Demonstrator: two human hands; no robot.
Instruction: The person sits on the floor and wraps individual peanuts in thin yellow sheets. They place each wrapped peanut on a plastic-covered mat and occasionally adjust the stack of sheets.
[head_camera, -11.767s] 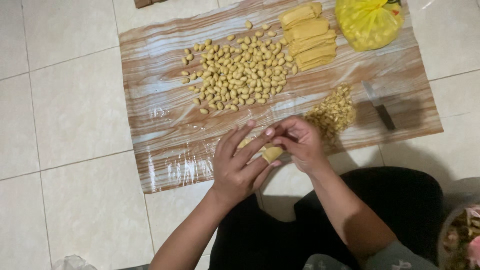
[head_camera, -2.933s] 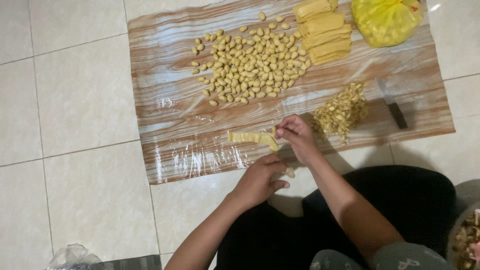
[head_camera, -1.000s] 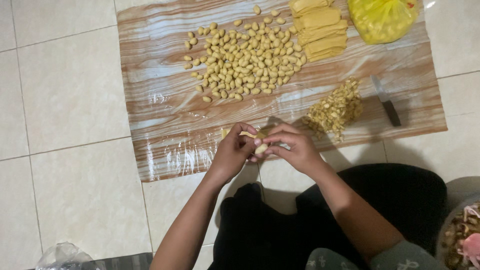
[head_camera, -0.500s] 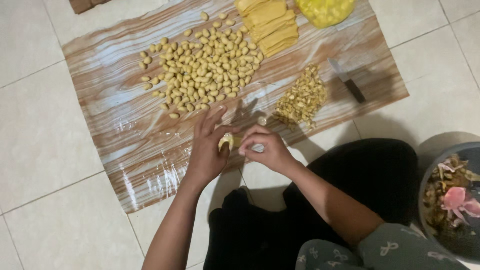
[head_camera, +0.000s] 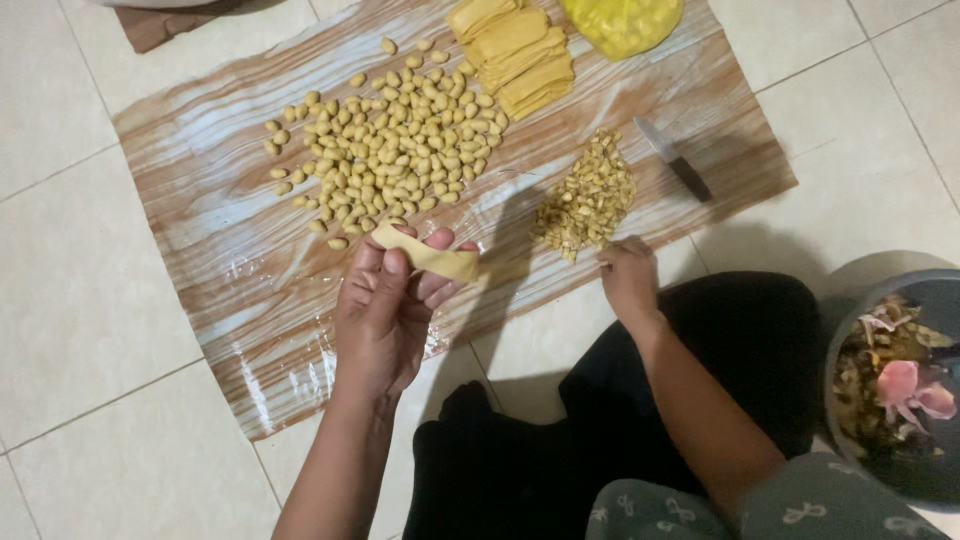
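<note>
My left hand (head_camera: 385, 310) sits at centre frame, raised above the plastic sheet (head_camera: 230, 230) that covers the floor tiles. Its fingers (head_camera: 395, 275) pinch one end of a yellow dough strip (head_camera: 425, 255), which stretches right, unsupported at its far end. My right hand (head_camera: 630, 280) rests right of centre at the sheet's near edge, just below the small heap of cut pieces (head_camera: 590, 195); its fingers are curled downward, and I cannot tell whether they grip anything.

Risk, as I judge it: the strip is thin and held by one end only, so it could sag, tear or drop onto the sheet. The knife (head_camera: 675, 160) lies bare, upper right of the heap, near my right hand; a careless reach could meet the blade.

The shaped pieces (head_camera: 390, 140) are spread loose in the upper centre, and a sweep of my sleeve could scatter them.

Containers: a yellow bag (head_camera: 620, 15) at the top edge, contents not visible. A dark bowl (head_camera: 895, 385) at lower right holds mixed scraps and something pink. Stacked dough strips (head_camera: 515, 50) lie uncontained beside the bag.
</note>
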